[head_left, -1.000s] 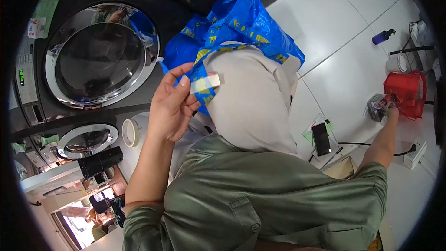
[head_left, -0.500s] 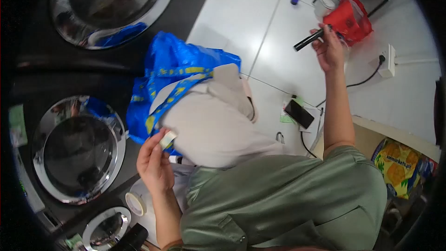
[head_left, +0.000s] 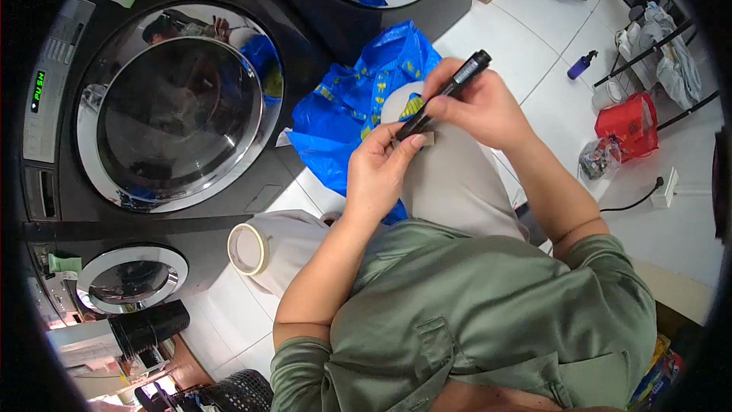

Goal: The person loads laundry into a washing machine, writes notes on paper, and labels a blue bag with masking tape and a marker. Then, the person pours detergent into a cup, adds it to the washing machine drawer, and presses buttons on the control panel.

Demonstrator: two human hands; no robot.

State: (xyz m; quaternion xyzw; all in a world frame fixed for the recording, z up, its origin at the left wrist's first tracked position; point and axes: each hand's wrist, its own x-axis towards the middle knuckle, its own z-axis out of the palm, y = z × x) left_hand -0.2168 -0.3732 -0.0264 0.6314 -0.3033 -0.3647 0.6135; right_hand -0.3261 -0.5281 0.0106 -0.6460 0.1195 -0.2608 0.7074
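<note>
My right hand (head_left: 484, 107) grips a black marker (head_left: 461, 74), which slants down toward my left hand. With thumb and fingers pinched, my left hand (head_left: 377, 172) holds a small pale piece of tape (head_left: 428, 139). The marker's lower end meets the left fingertips, which partly hide it; whether they grip that end too I cannot make out. Both hands are above my trousered leg. Just beyond them is a blue bag (head_left: 335, 107) with yellow lettering on its straps. A roll of masking tape (head_left: 248, 249) rests on my other leg.
Dark front-loading machines (head_left: 179, 118) stand on the left, doors shut. At the right are a red bag (head_left: 627, 128), a purple pump bottle (head_left: 582, 65) and a socket box (head_left: 665, 188) with a cord. A black basket (head_left: 236, 393) is at the bottom left.
My right hand has brought the marker from far right in to my left hand. The left hand, still with the tape piece, has moved right and up in view. The camera view has shifted.
</note>
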